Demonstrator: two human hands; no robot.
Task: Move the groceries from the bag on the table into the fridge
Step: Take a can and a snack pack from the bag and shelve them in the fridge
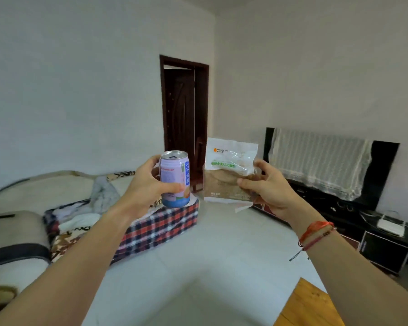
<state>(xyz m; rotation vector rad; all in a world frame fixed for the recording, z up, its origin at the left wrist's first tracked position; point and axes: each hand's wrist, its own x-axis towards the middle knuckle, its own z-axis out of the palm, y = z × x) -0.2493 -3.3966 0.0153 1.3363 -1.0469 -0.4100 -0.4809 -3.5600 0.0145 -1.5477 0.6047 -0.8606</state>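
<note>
My left hand (149,184) grips an upright drink can (176,178), pale purple with a blue base and blue label strip, held out in front of me. To its right, my right hand (266,187) holds a clear plastic bread packet (229,170) with green lettering and brown slices inside, pinched at its right edge. Both items hang in mid-air at chest height, a short gap between them. Neither the grocery bag nor the fridge appears in view.
A dark wooden doorway (186,118) stands straight ahead. A sofa (14,231) and a plaid-covered box of clothes (156,227) lie to the left. On the right is a black TV stand (363,231) with a lace-draped television (325,163). A wooden table corner (311,304) shows at bottom right.
</note>
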